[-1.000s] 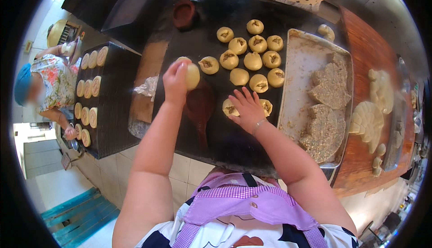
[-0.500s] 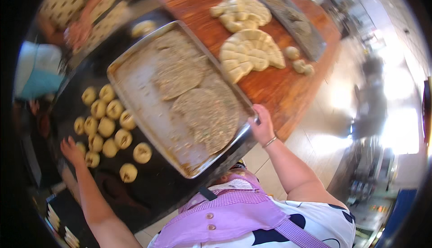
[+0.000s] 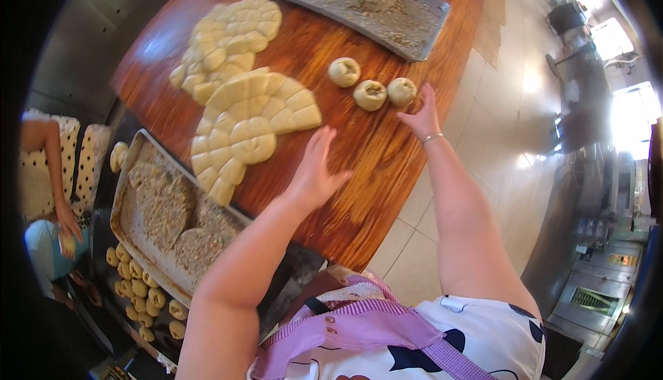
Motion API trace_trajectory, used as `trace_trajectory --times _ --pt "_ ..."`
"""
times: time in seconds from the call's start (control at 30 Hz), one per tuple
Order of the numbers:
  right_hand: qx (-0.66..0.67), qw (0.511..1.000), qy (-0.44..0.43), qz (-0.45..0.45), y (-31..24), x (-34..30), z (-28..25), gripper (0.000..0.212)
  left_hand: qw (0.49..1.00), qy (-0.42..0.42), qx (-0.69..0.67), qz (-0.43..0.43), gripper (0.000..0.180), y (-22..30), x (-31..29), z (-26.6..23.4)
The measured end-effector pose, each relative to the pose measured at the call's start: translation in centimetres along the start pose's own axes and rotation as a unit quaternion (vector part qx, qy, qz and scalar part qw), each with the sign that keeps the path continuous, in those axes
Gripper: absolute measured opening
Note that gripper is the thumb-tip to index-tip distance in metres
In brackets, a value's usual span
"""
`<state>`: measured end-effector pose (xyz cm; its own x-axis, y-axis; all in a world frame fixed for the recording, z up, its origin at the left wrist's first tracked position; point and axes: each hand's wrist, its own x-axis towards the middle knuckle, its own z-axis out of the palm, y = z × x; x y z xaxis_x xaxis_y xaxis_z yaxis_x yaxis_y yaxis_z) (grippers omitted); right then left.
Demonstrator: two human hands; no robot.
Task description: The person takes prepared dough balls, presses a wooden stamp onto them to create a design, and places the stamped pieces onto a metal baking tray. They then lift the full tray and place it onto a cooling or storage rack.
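Note:
Three round, filled dough balls lie on the wooden table: one at the left [image 3: 344, 72], a middle one [image 3: 370, 95] with brown filling showing at its top, and a right one [image 3: 401, 92]. My right hand [image 3: 423, 118] is open beside the right ball, thumb and fingers spread around its near side; whether they touch it I cannot tell. Over the table, my left hand [image 3: 314, 176] is open and holds nothing, fingers stretched forward. To its left lies a slab of pale dough cut into pieces [image 3: 252, 118], with a second cut slab [image 3: 231, 38] behind.
A metal tray of crumbly filling [image 3: 431, 31] stands at the table's far end. Another tray with flattened filling [image 3: 119, 207] sits left, near several filled buns [image 3: 138, 288] on a dark surface. At far left is another person's hand [image 3: 68, 221]. Tiled floor [image 3: 407, 235] lies right.
My view has turned from the dark surface to the wooden table. My right hand has left the tray's edge for the dough balls. My left hand has moved away from the buns.

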<state>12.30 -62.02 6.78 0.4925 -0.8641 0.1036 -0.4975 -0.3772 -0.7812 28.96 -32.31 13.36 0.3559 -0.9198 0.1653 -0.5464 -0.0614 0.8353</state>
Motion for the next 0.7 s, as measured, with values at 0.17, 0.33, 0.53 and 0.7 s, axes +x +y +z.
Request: trace_trajectory --times 0.17,0.33,0.53,0.7 --pt "0.005 0.997 -0.071 0.043 -0.2 3.3 0.6 0.104 0.992 -0.008 0.1 -0.071 0.106 -2.8 14.4 8.9" --pt "-0.104 0.993 -0.037 0.035 -2.1 3.3 0.6 0.091 0.977 -0.006 0.178 -0.118 0.084 -1.6 18.2 11.3" --pt "0.162 0.982 0.051 -0.083 1.0 3.9 4.2 0.073 0.989 0.101 0.109 -0.009 0.068 -3.5 16.8 11.0" --pt "0.442 0.894 0.038 0.064 -4.4 5.4 6.4 0.068 0.962 0.207 0.003 -0.18 0.1 -3.3 13.8 7.7"
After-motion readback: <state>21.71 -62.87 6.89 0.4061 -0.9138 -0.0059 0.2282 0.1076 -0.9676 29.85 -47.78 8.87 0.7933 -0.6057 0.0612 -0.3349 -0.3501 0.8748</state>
